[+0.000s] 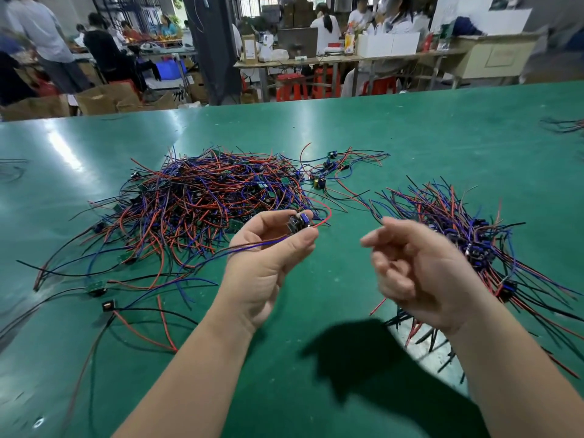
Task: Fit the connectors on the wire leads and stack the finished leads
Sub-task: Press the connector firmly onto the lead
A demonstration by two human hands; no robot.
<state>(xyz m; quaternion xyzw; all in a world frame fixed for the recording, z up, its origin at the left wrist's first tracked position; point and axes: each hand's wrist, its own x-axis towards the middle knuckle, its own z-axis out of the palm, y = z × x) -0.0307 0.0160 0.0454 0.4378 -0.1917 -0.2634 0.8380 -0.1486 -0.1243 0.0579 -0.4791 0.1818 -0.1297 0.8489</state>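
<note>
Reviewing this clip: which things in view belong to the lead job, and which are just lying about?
In the job: wire lead with connector, gripped by the left hand; right hand; tangled pile of leads; neater stack of leads; green table.
Lying about: cardboard boxes; red stools; white boxes on the far bench.

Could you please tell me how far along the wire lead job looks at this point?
Done: an aligned bundle of red, blue and black leads with dark connectors lies at right. In hand: the left hand pinches one lead's small dark connector; the blurred right hand looks empty. Left: the bigger tangled heap of similar wires mid-table.
</note>
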